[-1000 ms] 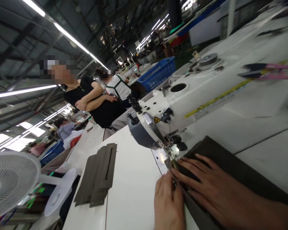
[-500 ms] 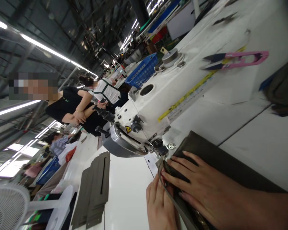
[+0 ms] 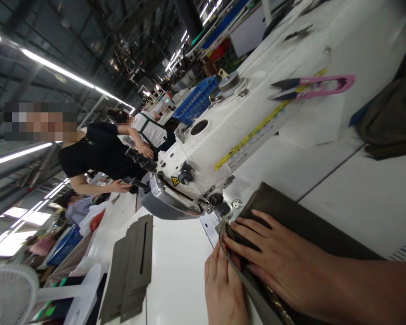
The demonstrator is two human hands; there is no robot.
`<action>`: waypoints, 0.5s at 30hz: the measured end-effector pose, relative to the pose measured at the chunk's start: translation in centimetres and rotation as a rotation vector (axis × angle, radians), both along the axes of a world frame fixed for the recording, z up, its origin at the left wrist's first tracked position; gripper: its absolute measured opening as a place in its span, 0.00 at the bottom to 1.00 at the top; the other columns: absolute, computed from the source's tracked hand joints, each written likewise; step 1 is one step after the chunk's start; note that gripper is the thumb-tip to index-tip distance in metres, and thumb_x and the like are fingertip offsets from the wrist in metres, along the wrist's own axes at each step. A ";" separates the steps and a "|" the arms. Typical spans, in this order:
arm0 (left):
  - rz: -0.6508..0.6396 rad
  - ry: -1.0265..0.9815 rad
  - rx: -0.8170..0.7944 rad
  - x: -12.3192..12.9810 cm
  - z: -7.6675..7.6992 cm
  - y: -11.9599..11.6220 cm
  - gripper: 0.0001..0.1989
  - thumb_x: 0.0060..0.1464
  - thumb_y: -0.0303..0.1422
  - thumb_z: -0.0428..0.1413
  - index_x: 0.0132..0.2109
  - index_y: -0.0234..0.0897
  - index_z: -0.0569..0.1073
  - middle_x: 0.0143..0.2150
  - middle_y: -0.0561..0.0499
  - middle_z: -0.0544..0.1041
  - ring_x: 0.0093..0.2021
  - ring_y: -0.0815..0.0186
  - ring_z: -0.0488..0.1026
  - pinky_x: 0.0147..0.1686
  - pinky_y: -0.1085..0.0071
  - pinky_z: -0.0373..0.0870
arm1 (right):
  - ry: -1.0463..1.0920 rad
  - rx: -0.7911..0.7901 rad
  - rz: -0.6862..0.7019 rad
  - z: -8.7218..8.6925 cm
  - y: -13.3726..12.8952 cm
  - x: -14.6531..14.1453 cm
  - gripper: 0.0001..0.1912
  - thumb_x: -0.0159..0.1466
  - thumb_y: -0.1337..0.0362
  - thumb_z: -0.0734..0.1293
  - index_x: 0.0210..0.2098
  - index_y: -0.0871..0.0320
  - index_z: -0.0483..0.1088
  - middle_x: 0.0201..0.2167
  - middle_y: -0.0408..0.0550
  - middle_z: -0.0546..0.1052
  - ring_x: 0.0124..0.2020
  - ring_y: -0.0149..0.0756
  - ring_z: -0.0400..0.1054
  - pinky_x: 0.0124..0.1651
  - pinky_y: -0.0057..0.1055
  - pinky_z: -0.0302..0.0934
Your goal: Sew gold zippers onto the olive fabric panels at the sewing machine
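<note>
A dark olive fabric piece [image 3: 311,225] with a zipper along its edge lies on the white table beside the needle area of the sewing machine [image 3: 219,149]. My right hand [image 3: 284,257] rests over the fabric, fingers spread and pressing it close to the presser foot. My left hand [image 3: 225,284] holds the raised edge of the same fabric, its fingers closed around the fold and its thumb hidden. Pink-handled thread snips [image 3: 321,87] rest on top of the machine arm.
Left of the machine head lies a stack of olive fabric panels [image 3: 130,266]. A white fan [image 3: 11,293] stands at the lower left. More dark fabric [image 3: 392,113] is at the right. A person in black [image 3: 101,151] stands behind the machine.
The view has shifted slightly. The person in black has unfolded their arms, one hand now down by the table. My hands keep nearly the same place on the fabric.
</note>
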State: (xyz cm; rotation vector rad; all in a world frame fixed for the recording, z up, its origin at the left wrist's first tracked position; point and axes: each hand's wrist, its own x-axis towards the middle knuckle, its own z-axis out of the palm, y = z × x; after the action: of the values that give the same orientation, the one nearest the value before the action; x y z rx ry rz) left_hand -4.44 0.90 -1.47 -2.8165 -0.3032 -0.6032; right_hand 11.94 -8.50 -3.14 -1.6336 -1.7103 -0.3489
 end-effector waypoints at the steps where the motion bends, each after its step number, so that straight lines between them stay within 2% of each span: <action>1: 0.015 0.014 0.000 0.1 0.1 -0.2 0.20 0.61 0.19 0.44 0.58 0.30 0.66 0.56 0.37 0.72 0.55 0.57 0.71 0.47 0.62 0.75 | -0.008 -0.003 0.007 -0.2 0.0 0.1 0.21 0.69 0.58 0.57 0.60 0.54 0.64 0.55 0.47 0.72 0.56 0.42 0.63 0.60 0.49 0.51; 6: 0.074 0.055 -0.076 0.3 0.7 -1.0 0.17 0.60 0.18 0.42 0.52 0.30 0.69 0.58 0.38 0.72 0.57 0.55 0.70 0.48 0.59 0.76 | -0.176 -0.017 0.102 -1.1 -0.5 0.8 0.30 0.63 0.65 0.58 0.64 0.65 0.57 0.60 0.56 0.66 0.62 0.43 0.58 0.62 0.49 0.53; 10: 0.090 -0.003 -0.161 0.4 0.7 -1.5 0.16 0.62 0.19 0.44 0.54 0.30 0.68 0.57 0.37 0.72 0.57 0.56 0.70 0.50 0.59 0.76 | -0.284 0.024 0.122 -1.6 -0.7 1.4 0.33 0.63 0.67 0.57 0.67 0.63 0.52 0.61 0.56 0.66 0.62 0.43 0.58 0.59 0.48 0.58; 15: 0.141 -0.101 -0.164 0.6 0.4 -2.1 0.14 0.64 0.22 0.47 0.54 0.33 0.70 0.53 0.38 0.74 0.54 0.55 0.72 0.45 0.57 0.77 | -0.353 0.049 0.123 -2.2 -0.8 1.5 0.30 0.66 0.60 0.57 0.67 0.60 0.53 0.61 0.54 0.66 0.61 0.43 0.60 0.58 0.48 0.58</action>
State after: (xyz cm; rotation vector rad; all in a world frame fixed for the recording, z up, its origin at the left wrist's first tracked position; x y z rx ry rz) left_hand -3.86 -1.16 -1.07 -2.8917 -0.5911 -0.7204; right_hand 13.44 -9.28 -5.39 -1.4863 -2.0343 -0.6444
